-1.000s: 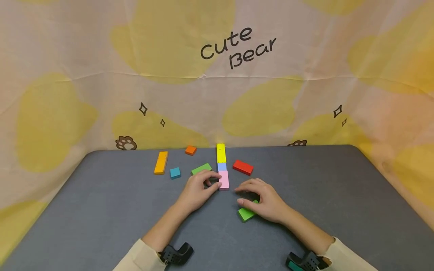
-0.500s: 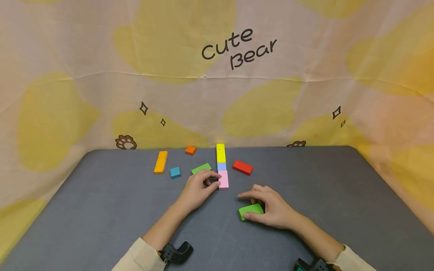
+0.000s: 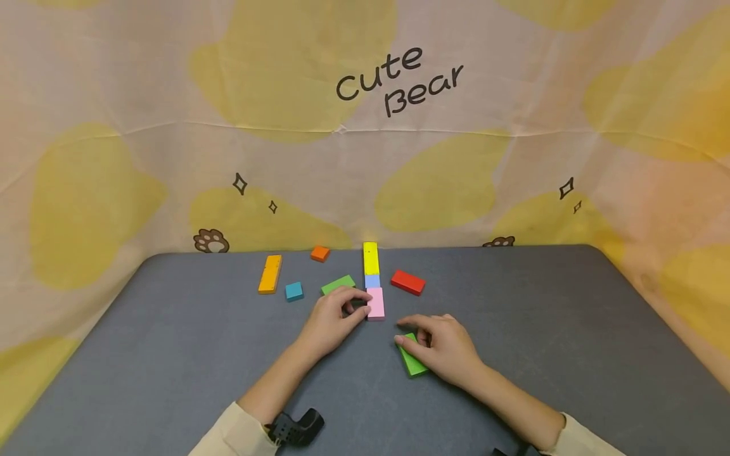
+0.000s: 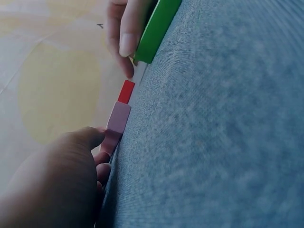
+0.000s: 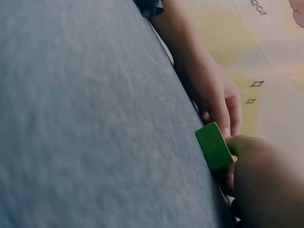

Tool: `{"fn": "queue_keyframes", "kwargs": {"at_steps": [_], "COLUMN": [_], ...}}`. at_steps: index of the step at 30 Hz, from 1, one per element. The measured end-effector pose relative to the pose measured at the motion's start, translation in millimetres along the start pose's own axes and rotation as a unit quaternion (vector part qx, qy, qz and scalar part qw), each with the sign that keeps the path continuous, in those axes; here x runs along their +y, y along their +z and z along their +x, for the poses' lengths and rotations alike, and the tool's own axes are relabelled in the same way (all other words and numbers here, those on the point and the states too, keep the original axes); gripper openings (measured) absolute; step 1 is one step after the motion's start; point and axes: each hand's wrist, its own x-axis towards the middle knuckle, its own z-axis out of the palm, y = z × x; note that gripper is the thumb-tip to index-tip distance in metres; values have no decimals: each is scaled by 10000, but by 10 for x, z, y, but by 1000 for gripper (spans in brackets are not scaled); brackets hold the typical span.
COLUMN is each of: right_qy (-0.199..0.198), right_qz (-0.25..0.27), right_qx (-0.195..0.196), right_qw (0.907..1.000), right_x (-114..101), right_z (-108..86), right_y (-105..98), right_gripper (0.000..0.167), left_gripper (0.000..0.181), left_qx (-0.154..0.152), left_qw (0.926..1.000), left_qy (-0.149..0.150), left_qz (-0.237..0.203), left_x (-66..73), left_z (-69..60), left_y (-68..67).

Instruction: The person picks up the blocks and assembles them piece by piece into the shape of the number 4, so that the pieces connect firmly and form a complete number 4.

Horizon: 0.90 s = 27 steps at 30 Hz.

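Observation:
In the head view, my left hand (image 3: 332,322) touches the left side of the pink block (image 3: 376,304) with thumb and forefinger, its fingers relaxed. The pink block lies in line with a small blue block (image 3: 372,281) and a yellow block (image 3: 371,258). My right hand (image 3: 450,348) is on the near green block (image 3: 412,362), thumb across it, middle finger curled beside it and forefinger reaching out past it. The right wrist view shows this green block (image 5: 213,146) against the hand; its far side is hidden.
A second green block (image 3: 339,284) lies behind my left hand. Farther left are a teal block (image 3: 294,291), a long orange-yellow block (image 3: 270,274) and a small orange block (image 3: 320,253). A red block (image 3: 407,282) is right of the line. Patterned cloth (image 3: 308,158) hangs behind the table.
The near green block has turned, so its long side now runs more front to back, and my right hand's thumb has shifted across it. My left hand keeps its place at the pink block.

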Motion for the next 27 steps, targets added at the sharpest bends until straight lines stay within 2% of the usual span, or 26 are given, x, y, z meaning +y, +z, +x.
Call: {"fn": "queue_keyframes", "kwargs": {"at_steps": [5, 13, 17, 22, 27], "right_qy": [304, 104, -419, -1333, -1786], "right_qz": [89, 547, 689, 878, 893], "right_qx": [71, -65, -288, -662, -1080], "right_qw": [9995, 9984, 9963, 9850, 9739], "right_x": [-86, -167, -140, -66, -23], "right_z": [45, 121, 97, 48, 45], "right_y": [75, 158, 125, 75, 55], "right_gripper": [20, 18, 24, 42, 48], "left_gripper": [19, 18, 18, 18, 17], "left_qx": [1, 36, 43, 1, 20], "left_qw": [10000, 10000, 10000, 10000, 10000], "left_qy": [-23, -39, 37, 79, 41], "left_qz": [21, 0, 43, 3, -17], "left_x": [-14, -29, -26, -13, -16], "left_z": [-8, -21, -13, 4, 14], "left_y": [-18, -48, -38, -16, -1]}}
